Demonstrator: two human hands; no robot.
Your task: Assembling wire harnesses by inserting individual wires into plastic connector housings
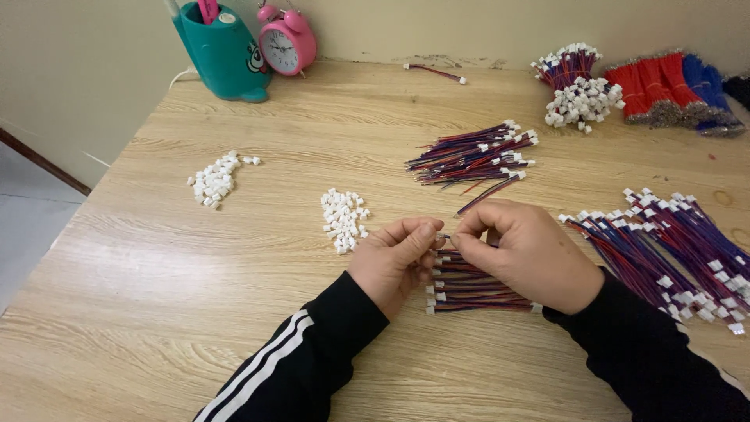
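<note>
Both forearms come in from the bottom edge, black sleeves, white stripes on the left one; wrists angled inward so the hands meet at mid-bench. Left hand: fingers curled, thumb & forefinger pressed together on sth tiny, too small to tell what. Right hand: knuckles up, fingertips pinching the end of a thin wire that shows only as a short bit in the gap betw. the two hands. Directly under them, touching the bench, lies a small stack of red/blue wire leads w/ white plugs. Counts: 2 loose heaps of white connector housings – one just left of the left hand, one farther left. Wire lead piles: 1 fanned pile above the hands, 1 big pile at right, 1 bundle at back w/ a white plug heap beside it. 1 row of red & blue tinned wire bundles far right corner. 1 single lead by the wall. 1 pink alarm clock, 1 teal pen holder back left.
</note>
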